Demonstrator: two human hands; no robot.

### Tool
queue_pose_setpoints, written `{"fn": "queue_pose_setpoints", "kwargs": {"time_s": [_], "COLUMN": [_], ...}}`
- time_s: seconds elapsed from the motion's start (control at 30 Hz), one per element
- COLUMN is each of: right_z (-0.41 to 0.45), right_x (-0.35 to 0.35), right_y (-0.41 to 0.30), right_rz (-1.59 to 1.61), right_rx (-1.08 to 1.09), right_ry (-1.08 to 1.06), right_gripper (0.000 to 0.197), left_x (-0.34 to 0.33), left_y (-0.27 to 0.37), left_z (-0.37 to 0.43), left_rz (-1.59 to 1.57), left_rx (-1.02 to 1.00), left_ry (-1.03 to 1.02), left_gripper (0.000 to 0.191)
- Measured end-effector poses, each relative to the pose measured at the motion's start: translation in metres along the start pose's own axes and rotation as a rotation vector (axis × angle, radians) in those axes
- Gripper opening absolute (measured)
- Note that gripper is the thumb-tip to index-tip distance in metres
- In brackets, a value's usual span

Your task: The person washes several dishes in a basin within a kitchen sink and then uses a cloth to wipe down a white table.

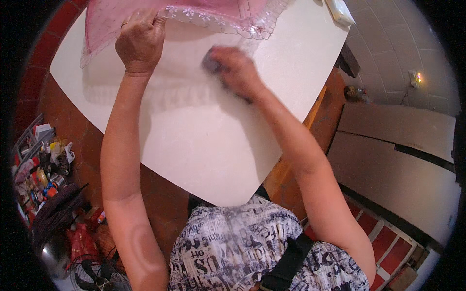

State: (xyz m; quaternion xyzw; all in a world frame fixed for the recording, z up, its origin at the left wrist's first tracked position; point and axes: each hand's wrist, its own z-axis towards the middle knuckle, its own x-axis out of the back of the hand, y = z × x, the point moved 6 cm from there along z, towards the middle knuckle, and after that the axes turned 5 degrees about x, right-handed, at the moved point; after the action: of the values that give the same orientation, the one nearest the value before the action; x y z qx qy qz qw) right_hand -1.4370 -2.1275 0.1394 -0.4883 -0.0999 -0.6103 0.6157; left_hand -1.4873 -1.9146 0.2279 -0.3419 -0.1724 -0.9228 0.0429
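My left hand (141, 38) grips the scalloped clear edge of a pink tablecloth (214, 8) and holds it raised above the far part of a white tabletop (204, 142). Shadows of the lifted edge fall on the white surface. My right hand (236, 69), blurred, is over the middle of the tabletop with its fingers around a dark cloth (212, 62). The kind of cloth is hard to make out through the blur. Part of the clear edge hangs just beyond my right hand.
A white packet (339, 12) lies at the table's far right corner. A grey refrigerator (386, 156) stands to the right. At the lower left are piled household items (47, 171) and a fan (98, 278). The table's near corner touches my patterned shirt (233, 240).
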Motion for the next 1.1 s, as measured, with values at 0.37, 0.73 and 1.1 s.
{"fn": "queue_pose_setpoints", "kwargs": {"time_s": [0.37, 0.73, 1.1], "right_z": [-0.108, -0.075, -0.107], "right_x": [-0.030, 0.010, -0.014], "right_y": [-0.135, -0.040, -0.113], "right_rz": [0.654, -0.172, 0.400], "right_rx": [0.091, -0.117, -0.028], "right_ry": [-0.262, 0.120, -0.169], "right_gripper": [0.038, 0.031, 0.038], "left_x": [-0.048, -0.075, -0.064], "left_y": [-0.011, 0.011, 0.016], "left_z": [-0.042, -0.107, -0.132], "left_rz": [0.148, 0.219, 0.055], "left_rx": [-0.110, -0.217, -0.220], "left_ry": [-0.221, -0.236, -0.410], "left_gripper": [0.023, 0.008, 0.012]}}
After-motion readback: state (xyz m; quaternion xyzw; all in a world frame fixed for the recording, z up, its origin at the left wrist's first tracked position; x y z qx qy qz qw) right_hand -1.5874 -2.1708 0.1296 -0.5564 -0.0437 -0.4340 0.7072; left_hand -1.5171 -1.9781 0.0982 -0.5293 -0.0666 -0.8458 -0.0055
